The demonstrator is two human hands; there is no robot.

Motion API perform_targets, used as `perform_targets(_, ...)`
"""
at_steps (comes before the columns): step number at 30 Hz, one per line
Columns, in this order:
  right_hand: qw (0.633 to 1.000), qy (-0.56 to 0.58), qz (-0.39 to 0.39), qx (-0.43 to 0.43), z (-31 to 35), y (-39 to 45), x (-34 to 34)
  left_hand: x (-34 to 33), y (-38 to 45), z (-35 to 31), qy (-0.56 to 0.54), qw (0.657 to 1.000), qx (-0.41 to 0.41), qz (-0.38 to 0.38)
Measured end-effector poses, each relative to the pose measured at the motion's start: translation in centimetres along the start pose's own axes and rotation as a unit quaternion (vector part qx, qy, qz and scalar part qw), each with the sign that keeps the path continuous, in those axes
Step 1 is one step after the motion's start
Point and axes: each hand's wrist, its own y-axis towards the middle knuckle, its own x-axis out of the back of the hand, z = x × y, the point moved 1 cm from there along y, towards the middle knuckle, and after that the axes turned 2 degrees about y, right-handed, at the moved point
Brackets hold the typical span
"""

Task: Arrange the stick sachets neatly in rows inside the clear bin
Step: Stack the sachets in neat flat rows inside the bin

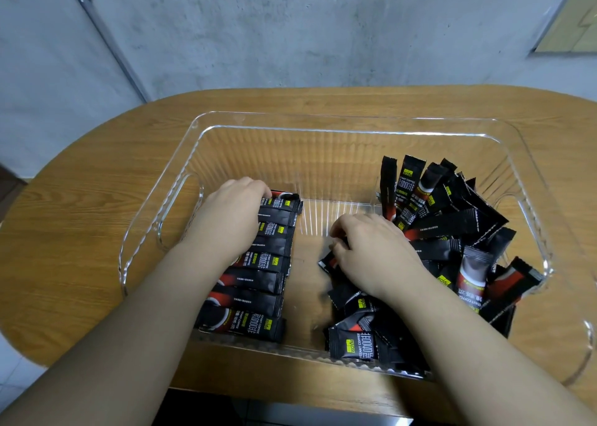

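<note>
A clear ribbed bin (323, 125) stands on the wooden table. Along its left side lies a neat row of black stick sachets (258, 283), side by side, with red and yellow print. My left hand (229, 219) rests on the far end of that row, fingers curled over the top sachet (284, 199). On the right lies a loose heap of sachets (452, 225), some leaning against the far corner. My right hand (371, 251) sits at the heap's left edge, fingers curled round one sachet (326, 262) whose end sticks out below them.
The bin has cut-out handles at its left (181, 206) and right (523, 206) ends. A bare strip of bin floor (307, 264) runs between the row and the heap. The oval wooden table (97, 173) stands against a grey concrete wall.
</note>
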Motion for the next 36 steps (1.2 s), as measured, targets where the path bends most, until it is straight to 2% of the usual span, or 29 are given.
perform_targets(3,1.0,0.011,0.009,0.003,-0.1,-0.1,0.2,0.3,-0.3,0.1,0.008,0.999,0.003,0.036)
perform_targets(7,0.998,0.057,0.009,-0.032,-0.3,0.1,-0.1,0.7,-0.9,-1.5,-0.073,0.997,-0.012,0.01)
perform_targets(10,0.995,0.082,0.002,-0.06,-0.4,0.2,-0.2,0.3,-1.8,-4.5,-0.125,0.987,-0.072,0.076)
perform_targets(13,0.994,0.093,-0.003,-0.056,-0.3,0.1,-0.1,-1.0,-1.8,-6.7,-0.049,0.986,-0.105,0.12)
perform_targets(16,0.994,0.094,-0.01,-0.047,-0.3,0.0,0.0,-1.7,-1.4,-7.6,0.015,0.986,-0.121,0.112)
perform_targets(25,0.99,0.125,-0.02,-0.07,-0.1,0.0,0.1,-1.4,-1.1,-8.4,-0.02,0.99,-0.081,0.118)
perform_targets(33,0.981,0.169,-0.038,-0.087,-0.2,0.1,0.4,-1.4,-0.5,-8.7,-0.046,0.983,-0.046,0.173)
perform_targets(36,0.979,0.179,-0.047,-0.085,-0.3,0.0,0.4,-1.0,-0.6,-8.6,-0.062,0.983,-0.047,0.165)
